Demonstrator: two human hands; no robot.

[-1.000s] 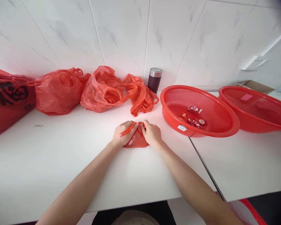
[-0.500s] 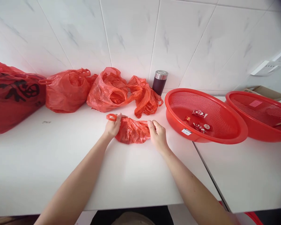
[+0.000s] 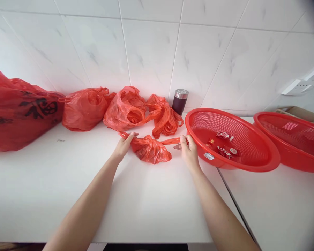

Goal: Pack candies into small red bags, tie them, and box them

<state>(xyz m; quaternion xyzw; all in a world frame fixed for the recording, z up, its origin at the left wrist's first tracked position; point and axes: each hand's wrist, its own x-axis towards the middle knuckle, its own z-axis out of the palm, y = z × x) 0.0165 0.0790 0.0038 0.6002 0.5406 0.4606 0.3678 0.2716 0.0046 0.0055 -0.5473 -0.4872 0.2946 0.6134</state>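
A small red plastic bag (image 3: 153, 152) lies on the white table, its top gathered and crumpled at the middle. My left hand (image 3: 125, 143) pinches one handle of it, with a loose end sticking out past the fingers. The other handle is stretched out to the right as a thin twisted strip, and my right hand (image 3: 188, 148) grips its end beside the red basket. Both hands are closed. What the bag contains cannot be made out through the film.
Right of my hands stands a red perforated basket (image 3: 232, 113) holding several small wrapped packets; a second red basket (image 3: 303, 164) is beyond. Along the tiled wall are a dark thermos (image 3: 179, 103), crumpled red bags (image 3: 125, 111) and a big printed red bag (image 3: 21, 129).
My right hand has moved right, drawing its handle out long. The bag's top has pulled together into a gathered middle. The camera view has tilted up slightly.
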